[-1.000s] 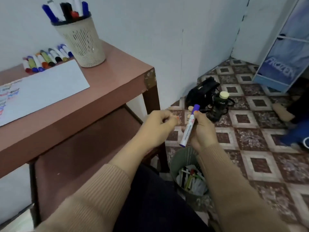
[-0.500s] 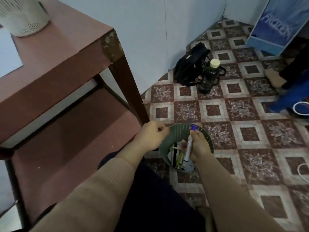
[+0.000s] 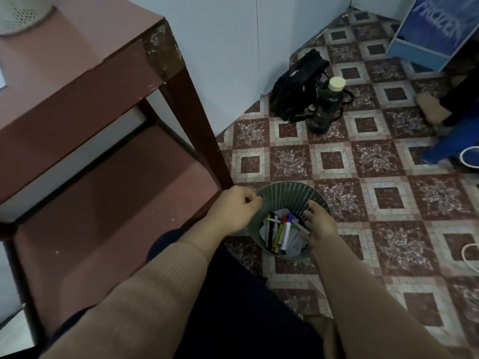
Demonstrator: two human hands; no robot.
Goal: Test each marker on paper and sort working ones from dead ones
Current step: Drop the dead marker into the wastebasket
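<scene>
The right hand (image 3: 318, 226) hung spread, empty, over the bin (image 3: 285, 189). The purple-capped marker (image 3: 287, 230) lay inside, just beside that hand. The left hand (image 3: 233, 211) was fisted, nothing visible in it. Release low, within the rim.

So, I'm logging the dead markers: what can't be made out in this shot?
Head view only:
- Marker count in the bin: the markers overlap, and the right hand covers some.
- Cup: cut off by the top-left edge, contents unseen.
- Paper: only a sliver at the left edge, test marks out of frame.
- Marker labels: too small to read.
</scene>
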